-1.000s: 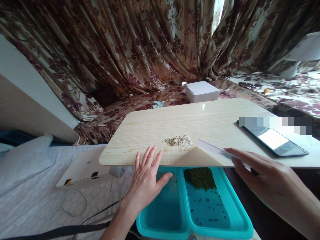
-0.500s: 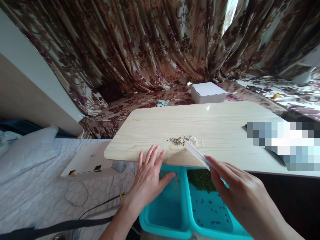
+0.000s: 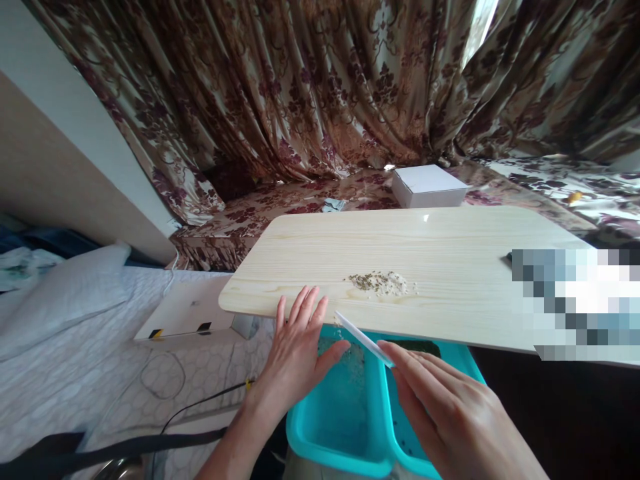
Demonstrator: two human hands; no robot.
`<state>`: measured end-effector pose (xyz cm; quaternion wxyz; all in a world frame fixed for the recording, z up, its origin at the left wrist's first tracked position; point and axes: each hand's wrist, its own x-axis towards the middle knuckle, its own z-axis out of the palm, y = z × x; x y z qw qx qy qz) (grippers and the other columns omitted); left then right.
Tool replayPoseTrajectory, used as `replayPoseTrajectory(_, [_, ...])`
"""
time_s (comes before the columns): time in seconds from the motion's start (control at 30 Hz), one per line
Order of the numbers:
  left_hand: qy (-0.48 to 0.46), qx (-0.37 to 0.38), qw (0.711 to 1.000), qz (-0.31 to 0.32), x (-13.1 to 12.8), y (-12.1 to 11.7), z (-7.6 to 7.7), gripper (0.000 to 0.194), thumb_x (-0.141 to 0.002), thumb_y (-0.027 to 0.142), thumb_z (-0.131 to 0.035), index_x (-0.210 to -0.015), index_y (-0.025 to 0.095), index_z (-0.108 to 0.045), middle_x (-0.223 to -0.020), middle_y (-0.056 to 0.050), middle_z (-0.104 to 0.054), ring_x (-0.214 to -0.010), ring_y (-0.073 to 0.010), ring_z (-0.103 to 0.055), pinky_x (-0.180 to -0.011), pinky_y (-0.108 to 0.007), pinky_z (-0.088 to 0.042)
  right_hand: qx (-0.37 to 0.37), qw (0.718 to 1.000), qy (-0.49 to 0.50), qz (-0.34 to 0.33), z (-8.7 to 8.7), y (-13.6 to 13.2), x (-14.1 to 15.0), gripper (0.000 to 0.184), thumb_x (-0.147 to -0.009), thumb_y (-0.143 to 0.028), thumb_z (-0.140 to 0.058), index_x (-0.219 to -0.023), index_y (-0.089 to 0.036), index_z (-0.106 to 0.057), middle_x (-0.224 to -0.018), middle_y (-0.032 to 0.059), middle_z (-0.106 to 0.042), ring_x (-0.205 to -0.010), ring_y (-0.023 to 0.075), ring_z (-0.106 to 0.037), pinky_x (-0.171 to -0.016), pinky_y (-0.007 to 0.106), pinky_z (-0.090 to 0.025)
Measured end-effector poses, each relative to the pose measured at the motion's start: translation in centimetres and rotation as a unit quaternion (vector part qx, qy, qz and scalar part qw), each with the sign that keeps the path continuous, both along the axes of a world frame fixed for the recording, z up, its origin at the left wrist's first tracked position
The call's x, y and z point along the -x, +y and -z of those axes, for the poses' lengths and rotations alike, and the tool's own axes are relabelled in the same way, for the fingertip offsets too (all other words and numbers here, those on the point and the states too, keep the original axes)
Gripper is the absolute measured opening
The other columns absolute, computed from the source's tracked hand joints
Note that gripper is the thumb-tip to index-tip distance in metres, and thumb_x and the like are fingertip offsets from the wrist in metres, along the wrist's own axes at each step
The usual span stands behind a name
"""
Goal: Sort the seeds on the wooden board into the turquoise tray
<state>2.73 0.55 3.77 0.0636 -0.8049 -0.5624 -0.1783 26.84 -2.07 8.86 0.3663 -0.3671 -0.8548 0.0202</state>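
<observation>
My right hand (image 3: 445, 393) grips a thin white flat piece, like a card or scraper (image 3: 361, 337), tilted at the near edge of the wooden tabletop (image 3: 450, 243). Small pale grains drop past its tip into the left turquoise bin (image 3: 335, 427), where more pale grains lie. Fingers outstretched, my left hand (image 3: 297, 343) rests at the table edge, thumb over that bin. Just beyond the hands lies a small pile of mixed dark and white grains (image 3: 383, 283). The right turquoise bin (image 3: 473, 363) contains dark green grains and is partly hidden by my right hand.
Behind the table stands a white box (image 3: 430, 187) beside a small folded cloth or paper (image 3: 333, 205). A blurred-out object (image 3: 575, 300) covers the table's right end. At left, a white case (image 3: 187, 310) and cables lie on the bed.
The white piece has moved from the pile toward me and left, to the table edge. Some pale grains are now falling into the left bin. My left hand stays at the edge.
</observation>
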Motion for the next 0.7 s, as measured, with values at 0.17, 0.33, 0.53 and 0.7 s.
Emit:
replayPoseTrajectory(0.17, [0.006,0.02,1.0,-0.012,0.0,-0.1,-0.3,0.063,-0.102,0.055,-0.045,-0.149,0.014,-0.042,-0.161,-0.022,-0.041,-0.154,-0.0341,-0.029,-0.121,-0.068,-0.024,-0.008,0.999,0.017,0.042,0.0,2.2,-1.0,0.031,-0.099,-0.014,-0.048,-0.121,-0.018,-0.071,-0.1,0.0085,-0.082,-0.083,0.0189,-0.079,-0.067,0.024,-0.063])
replayPoseTrajectory(0.33, [0.011,0.016,0.999,-0.029,0.5,-0.1,-0.4,0.067,-0.101,0.059,-0.046,-0.15,0.013,-0.042,-0.162,-0.022,-0.04,-0.154,-0.0333,-0.029,-0.123,-0.065,-0.02,0.029,0.999,0.026,-0.004,-0.1,3.1,0.4,0.038,-0.095,-0.007,-0.044,-0.115,-0.021,-0.073,-0.098,0.0078,-0.082,-0.082,0.0177,-0.079,-0.067,0.025,-0.063])
replayPoseTrajectory(0.53, [0.029,0.032,0.998,-0.038,1.2,-0.1,-0.1,0.077,-0.099,0.065,-0.044,-0.151,0.008,-0.042,-0.16,-0.026,-0.041,-0.152,-0.038,-0.032,-0.121,-0.069,-0.022,0.039,0.996,0.053,-0.059,-0.3,1.4,0.0,0.039,-0.097,-0.008,-0.043,-0.117,-0.024,-0.073,-0.098,0.0062,-0.083,-0.085,0.0169,-0.079,-0.07,0.023,-0.063])
replayPoseTrajectory(0.7, [0.03,0.041,0.999,-0.015,-0.6,0.0,0.0,0.064,-0.1,0.053,-0.049,-0.149,0.012,-0.044,-0.16,-0.021,-0.044,-0.152,-0.0344,-0.034,-0.122,-0.066,-0.024,0.003,0.997,0.051,0.059,-0.6,3.2,-4.7,0.029,-0.097,-0.018,-0.052,-0.117,-0.025,-0.073,-0.102,0.0058,-0.082,-0.085,0.0193,-0.079,-0.072,0.026,-0.063])
